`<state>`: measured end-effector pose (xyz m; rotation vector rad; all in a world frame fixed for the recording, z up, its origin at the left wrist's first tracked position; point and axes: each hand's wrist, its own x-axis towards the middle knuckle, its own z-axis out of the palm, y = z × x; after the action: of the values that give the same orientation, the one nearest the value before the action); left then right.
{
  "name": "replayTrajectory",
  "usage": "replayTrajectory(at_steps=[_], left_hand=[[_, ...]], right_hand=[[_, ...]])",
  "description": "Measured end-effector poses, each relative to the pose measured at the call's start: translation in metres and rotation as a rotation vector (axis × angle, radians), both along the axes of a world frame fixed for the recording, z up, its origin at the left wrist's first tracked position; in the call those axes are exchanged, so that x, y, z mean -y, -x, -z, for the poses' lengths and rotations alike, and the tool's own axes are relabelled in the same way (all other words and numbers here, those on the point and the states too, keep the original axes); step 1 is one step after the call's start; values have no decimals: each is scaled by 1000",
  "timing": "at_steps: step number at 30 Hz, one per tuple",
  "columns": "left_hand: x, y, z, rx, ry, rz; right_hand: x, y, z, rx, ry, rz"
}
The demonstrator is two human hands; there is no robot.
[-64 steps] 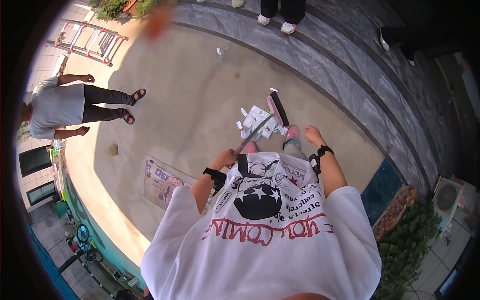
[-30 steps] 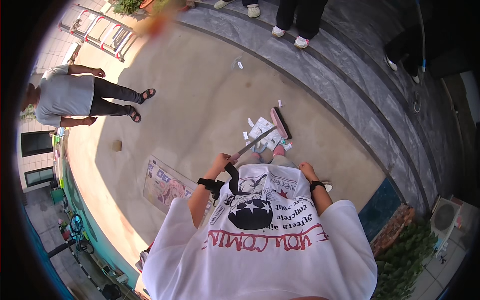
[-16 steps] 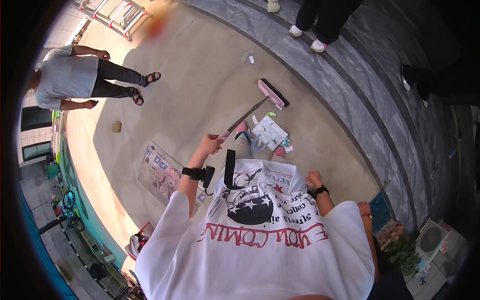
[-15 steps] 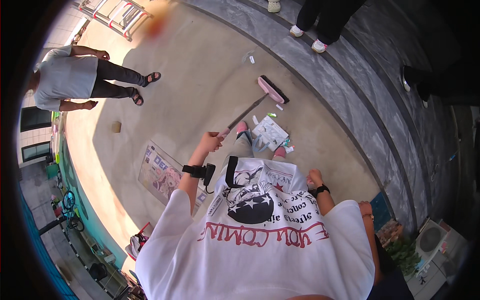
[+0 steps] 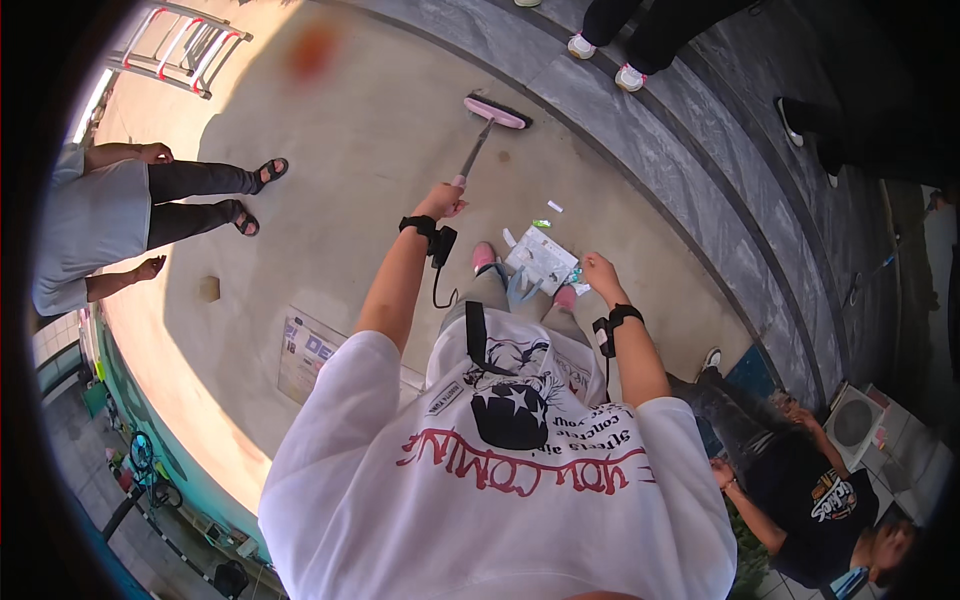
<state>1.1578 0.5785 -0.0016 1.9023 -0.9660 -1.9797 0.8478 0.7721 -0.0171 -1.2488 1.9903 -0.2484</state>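
My left hand (image 5: 440,203) is closed round the pink grip of a broom, arm stretched out ahead. The broom's grey pole leads to a pink head (image 5: 497,112) with dark bristles, resting on the floor near the curved steps. My right hand (image 5: 600,275) hangs in the air on the right with its fingers curled, and nothing shows in it. Between it and my feet lies a flat white paper bag (image 5: 545,258) with blue handles. Just beyond the bag are a green wrapper (image 5: 541,223) and a white paper strip (image 5: 555,207).
Grey steps (image 5: 640,150) curve along the right, where people stand. A person in a grey shirt (image 5: 105,215) is at the left, near a folding ladder (image 5: 180,50). Another person in a black shirt (image 5: 815,500) is at lower right. A printed board (image 5: 303,350) lies left of me.
The broom head has swung away from me and to the left. My right hand has risen forward from beside my body. The black-shirted person at lower right has come further into view.
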Motion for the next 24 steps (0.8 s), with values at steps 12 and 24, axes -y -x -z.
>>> replayTrajectory(at_steps=[12,24], left_hand=[[-56,108,54,182,61,509],[-195,150,2,366,-25,947]], right_hand=[[-20,47,32,78,-23,-68],[-229,197,87,460,56,841]])
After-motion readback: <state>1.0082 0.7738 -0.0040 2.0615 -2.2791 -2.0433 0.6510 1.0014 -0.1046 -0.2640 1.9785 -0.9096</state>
